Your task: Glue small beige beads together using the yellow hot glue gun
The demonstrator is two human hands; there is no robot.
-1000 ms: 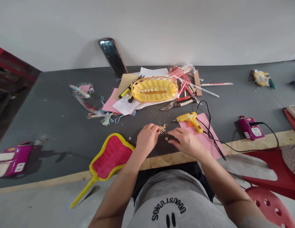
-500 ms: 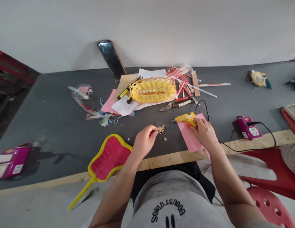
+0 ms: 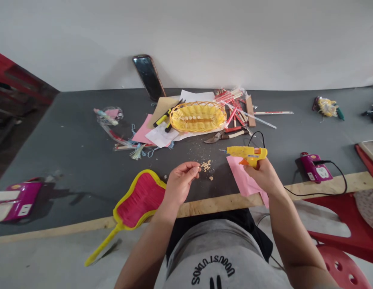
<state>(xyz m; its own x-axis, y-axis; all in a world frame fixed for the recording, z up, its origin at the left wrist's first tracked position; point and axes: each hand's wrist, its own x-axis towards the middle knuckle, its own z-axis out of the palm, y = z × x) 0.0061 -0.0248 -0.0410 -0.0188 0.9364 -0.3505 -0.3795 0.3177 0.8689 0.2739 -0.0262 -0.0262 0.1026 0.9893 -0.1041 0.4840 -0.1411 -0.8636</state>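
My right hand (image 3: 261, 171) is wrapped round the handle of a yellow glue gun (image 3: 242, 152), whose nozzle points left above the grey table. A pink paper (image 3: 240, 176) lies beneath it. My left hand (image 3: 182, 178) is closed in a pinch, its fingertips beside a small pile of pale wooden bits (image 3: 205, 165); whatever is between them is too small to name. One small flower-like piece (image 3: 211, 178) sits just in front of the pile. Behind, a yellow woven basket (image 3: 216, 116) holds a row of several small pale pieces. A pink fan-shaped panel (image 3: 140, 198) with yellow edging lies left of my left hand.
Pruning shears (image 3: 218, 137), red-and-white sticks (image 3: 231, 98) and papers surround the basket. A phone (image 3: 148, 77) leans on the wall. Purple boxes stand at left (image 3: 25, 202) and right (image 3: 315, 167); a black cable runs from the right one. Tassels (image 3: 137, 152) lie left of the basket.
My right hand has lifted the glue gun off the pink paper and now grips its handle. My left hand stays near the pile, its fingers still pinched. The view has shifted slightly.
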